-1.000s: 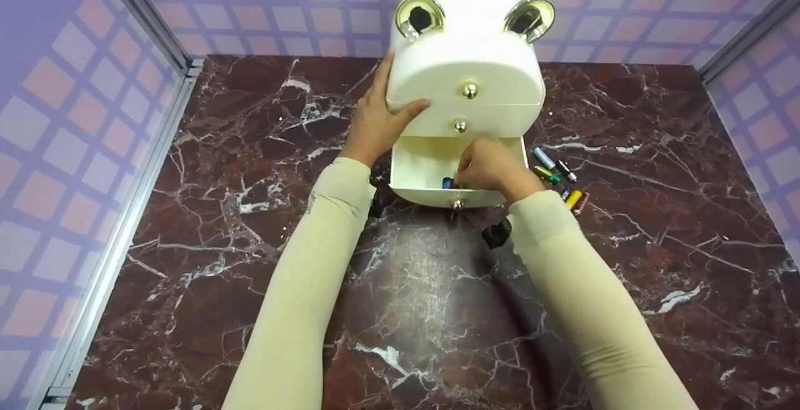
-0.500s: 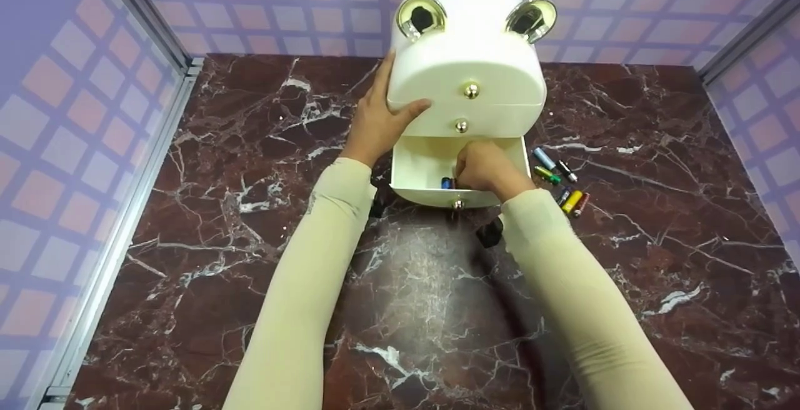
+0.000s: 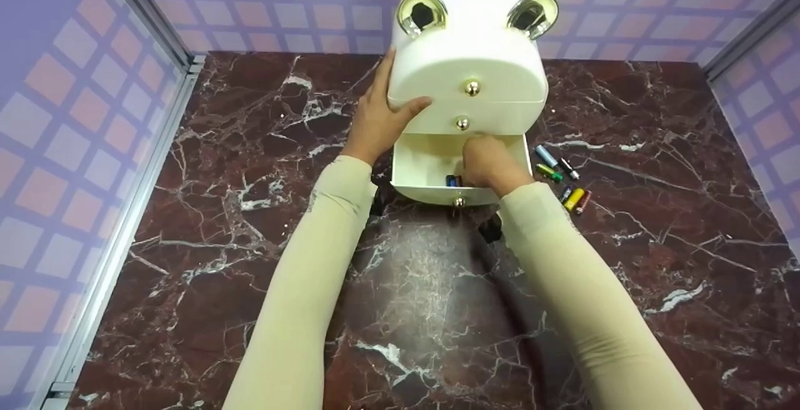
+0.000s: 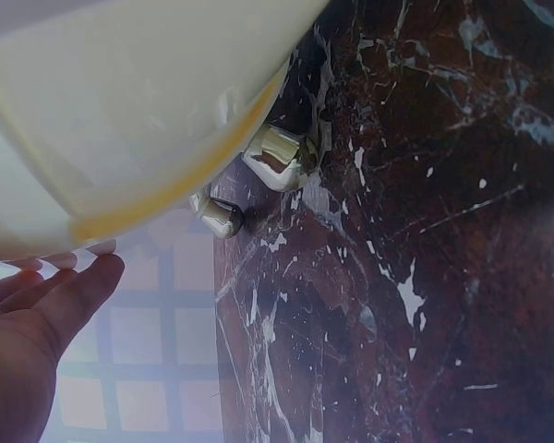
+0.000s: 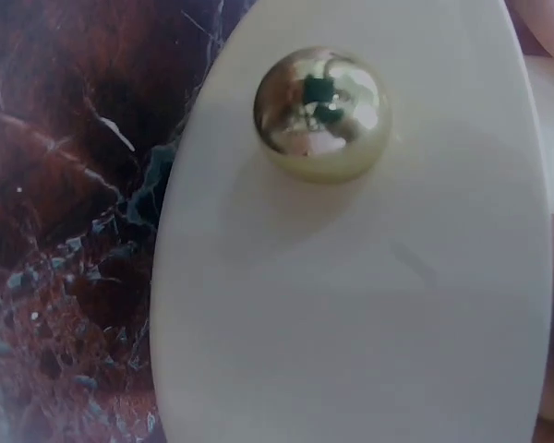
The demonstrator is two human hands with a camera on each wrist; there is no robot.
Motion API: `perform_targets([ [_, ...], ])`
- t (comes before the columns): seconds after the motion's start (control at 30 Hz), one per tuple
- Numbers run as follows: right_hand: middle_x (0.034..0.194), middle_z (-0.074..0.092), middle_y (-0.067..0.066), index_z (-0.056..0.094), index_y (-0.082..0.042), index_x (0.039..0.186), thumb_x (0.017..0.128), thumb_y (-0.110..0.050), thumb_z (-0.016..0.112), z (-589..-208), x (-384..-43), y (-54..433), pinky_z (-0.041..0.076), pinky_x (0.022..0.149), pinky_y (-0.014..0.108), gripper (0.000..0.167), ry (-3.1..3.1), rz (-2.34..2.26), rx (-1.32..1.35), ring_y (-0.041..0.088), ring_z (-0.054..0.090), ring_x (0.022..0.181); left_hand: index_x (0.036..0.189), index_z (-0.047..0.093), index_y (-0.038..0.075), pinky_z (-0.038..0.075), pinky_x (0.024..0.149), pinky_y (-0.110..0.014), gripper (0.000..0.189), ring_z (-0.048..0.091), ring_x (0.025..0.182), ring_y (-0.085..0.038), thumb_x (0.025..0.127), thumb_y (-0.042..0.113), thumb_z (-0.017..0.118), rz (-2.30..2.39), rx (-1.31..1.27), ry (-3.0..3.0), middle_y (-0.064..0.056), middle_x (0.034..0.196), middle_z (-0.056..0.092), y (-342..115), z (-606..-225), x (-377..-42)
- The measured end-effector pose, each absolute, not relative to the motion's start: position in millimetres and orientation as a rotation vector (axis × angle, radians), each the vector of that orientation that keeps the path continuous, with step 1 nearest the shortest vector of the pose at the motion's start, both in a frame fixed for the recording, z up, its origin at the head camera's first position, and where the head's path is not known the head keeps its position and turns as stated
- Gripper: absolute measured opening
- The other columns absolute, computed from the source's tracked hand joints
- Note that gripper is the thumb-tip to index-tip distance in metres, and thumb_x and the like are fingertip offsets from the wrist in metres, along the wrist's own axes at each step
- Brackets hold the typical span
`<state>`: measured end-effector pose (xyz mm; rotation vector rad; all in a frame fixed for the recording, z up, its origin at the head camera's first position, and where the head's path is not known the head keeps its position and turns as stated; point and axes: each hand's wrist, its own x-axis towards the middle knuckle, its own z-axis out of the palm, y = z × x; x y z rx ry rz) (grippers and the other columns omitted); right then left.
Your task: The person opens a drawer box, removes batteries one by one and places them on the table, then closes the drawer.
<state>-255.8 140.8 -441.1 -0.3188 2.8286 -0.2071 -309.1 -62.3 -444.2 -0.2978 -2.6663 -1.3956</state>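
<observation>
A white storage cabinet with gold ball knobs stands at the back of the table, its lowest drawer pulled out. My left hand rests on the cabinet's left side, thumb across the front; in the left wrist view its extended fingers touch the edge of the shell. My right hand reaches down into the drawer, its fingertips hidden, so I cannot tell whether it holds anything. Left of it, a blue battery lies in the drawer beside a darker one. The drawer's gold knob fills part of the right wrist view.
Several loose batteries lie on the table right of the drawer, among them a light blue one, a green one and a yellow one. Two gold-rimmed rings stick up from the cabinet. Patterned panels enclose the marble-look table.
My right forearm has shifted a little left, uncovering more of the loose batteries. My right hand has turned slightly inside the drawer. The left hand keeps its place on the cabinet.
</observation>
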Motion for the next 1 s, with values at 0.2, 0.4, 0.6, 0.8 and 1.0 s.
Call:
perform_targets([
  [0.2, 0.082, 0.069, 0.015, 0.069, -0.003, 0.068, 0.079, -0.013, 0.064, -439, -254, 146, 0.052, 0.077, 0.048, 0.015, 2.869, -0.315, -0.391, 0.037, 0.062, 0.082, 0.152, 0.005, 0.049, 0.045, 0.105, -0.041, 0.106, 0.055, 0.125, -0.030, 0.068, 0.077, 0.063, -1.397, -0.284, -2.683, -0.006, 0.157, 0.035, -62, -442, -308],
  [0.4, 0.078, 0.071, 0.012, 0.073, -0.002, 0.072, 0.069, -0.006, 0.065, -434, -251, 154, 0.051, 0.071, 0.043, 0.009, 2.910, -0.465, -0.509, 0.032, 0.060, 0.077, 0.151, 0.002, 0.052, 0.044, 0.107, -0.042, 0.105, 0.054, 0.128, -0.031, 0.069, 0.079, 0.061, -1.392, -0.283, -2.695, -0.005, 0.157, 0.033, -63, -442, -309],
  [0.6, 0.076, 0.068, 0.009, 0.073, -0.004, 0.079, 0.071, -0.006, 0.062, -425, -242, 170, 0.048, 0.068, 0.038, 0.013, 2.953, -0.646, -0.543, 0.025, 0.056, 0.071, 0.152, 0.001, 0.050, 0.044, 0.107, -0.044, 0.106, 0.054, 0.127, -0.032, 0.069, 0.079, 0.061, -1.395, -0.303, -2.692, -0.005, 0.159, 0.031, -62, -443, -308],
  [0.8, 0.078, 0.071, 0.010, 0.075, -0.004, 0.087, 0.077, -0.008, 0.061, -416, -230, 185, 0.051, 0.070, 0.035, 0.018, 3.003, -0.796, -0.537, 0.022, 0.061, 0.071, 0.152, 0.002, 0.050, 0.043, 0.109, -0.044, 0.105, 0.052, 0.129, -0.033, 0.070, 0.079, 0.060, -1.389, -0.298, -2.692, -0.002, 0.160, 0.028, -63, -443, -307],
  [1.0, 0.084, 0.074, 0.011, 0.076, -0.003, 0.096, 0.082, -0.011, 0.064, -414, -220, 197, 0.056, 0.074, 0.036, 0.020, 3.003, -0.929, -0.441, 0.021, 0.067, 0.075, 0.151, 0.002, 0.051, 0.043, 0.108, -0.045, 0.104, 0.052, 0.130, -0.033, 0.070, 0.079, 0.060, -1.385, -0.286, -2.693, 0.000, 0.160, 0.027, -62, -443, -307],
])
